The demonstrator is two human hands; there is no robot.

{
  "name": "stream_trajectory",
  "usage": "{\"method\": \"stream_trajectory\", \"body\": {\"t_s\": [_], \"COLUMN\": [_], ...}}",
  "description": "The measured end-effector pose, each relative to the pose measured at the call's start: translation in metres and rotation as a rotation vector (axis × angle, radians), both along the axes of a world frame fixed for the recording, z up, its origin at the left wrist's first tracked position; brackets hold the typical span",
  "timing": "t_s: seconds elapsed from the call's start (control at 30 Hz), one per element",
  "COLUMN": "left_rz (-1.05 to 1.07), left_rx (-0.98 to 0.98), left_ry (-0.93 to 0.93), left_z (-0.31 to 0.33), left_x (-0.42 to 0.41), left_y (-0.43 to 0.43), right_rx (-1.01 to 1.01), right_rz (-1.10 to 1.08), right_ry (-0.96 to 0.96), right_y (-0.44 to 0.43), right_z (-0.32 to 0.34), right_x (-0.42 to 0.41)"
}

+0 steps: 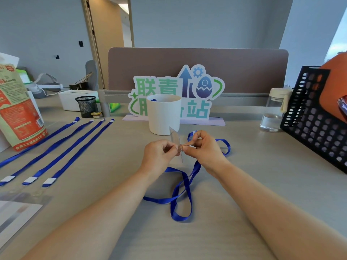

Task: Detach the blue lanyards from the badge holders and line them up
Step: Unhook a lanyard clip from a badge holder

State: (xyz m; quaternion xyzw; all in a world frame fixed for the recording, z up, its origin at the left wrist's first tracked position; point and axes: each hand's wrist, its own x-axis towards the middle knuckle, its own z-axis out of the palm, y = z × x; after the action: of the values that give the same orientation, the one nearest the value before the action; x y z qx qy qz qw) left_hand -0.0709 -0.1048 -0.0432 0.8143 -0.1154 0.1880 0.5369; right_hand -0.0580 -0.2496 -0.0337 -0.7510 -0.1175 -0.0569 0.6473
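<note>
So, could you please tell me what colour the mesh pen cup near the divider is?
The mesh pen cup is black; the head view shows it.

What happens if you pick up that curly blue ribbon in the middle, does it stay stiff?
Probably floppy: the lanyard lies in loose loops and twists on the table. Likely light too, since the right hand holds its end up with just fingertips. Being flat, it shouldn't roll.
</note>
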Motion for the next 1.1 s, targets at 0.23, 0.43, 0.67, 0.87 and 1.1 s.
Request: {"method": "stream_trajectory", "body": {"t_s": [0.23, 0.43, 0.67, 0.87, 1.1], "left_rz": [0.030, 0.042, 0.044, 0.038, 0.013], "left_rx": [-0.021, -0.006, 0.067, 0.391, 0.417], "left_ry": [0.019, 0.045, 0.034, -0.133, -0.182], "left_z": [-0.0015, -0.0007, -0.0028, -0.0043, -0.0044], "left_x": [0.0030, 0.0055, 0.0082, 0.0093, 0.0101], "left_y": [-0.0026, -0.0029, -0.0046, -0.0016, 0.0010], "right_rx": [-0.016, -0.037, 0.004, 0.074, 0.115], "right_rz": [-0.014, -0.026, -0.022, 0.004, 0.012], "right_ry": [-0.010, -0.034, -0.059, -0.014, 0.016], "right_y": [0.0026, 0.0050, 0.0058, 0.0059, 0.0056], "right_z": [-0.0020, -0.0036, -0.0007, -0.0005, -0.0003], "right_x": [0.0001, -0.0023, -0.0037, -0.0036, -0.0019]}}
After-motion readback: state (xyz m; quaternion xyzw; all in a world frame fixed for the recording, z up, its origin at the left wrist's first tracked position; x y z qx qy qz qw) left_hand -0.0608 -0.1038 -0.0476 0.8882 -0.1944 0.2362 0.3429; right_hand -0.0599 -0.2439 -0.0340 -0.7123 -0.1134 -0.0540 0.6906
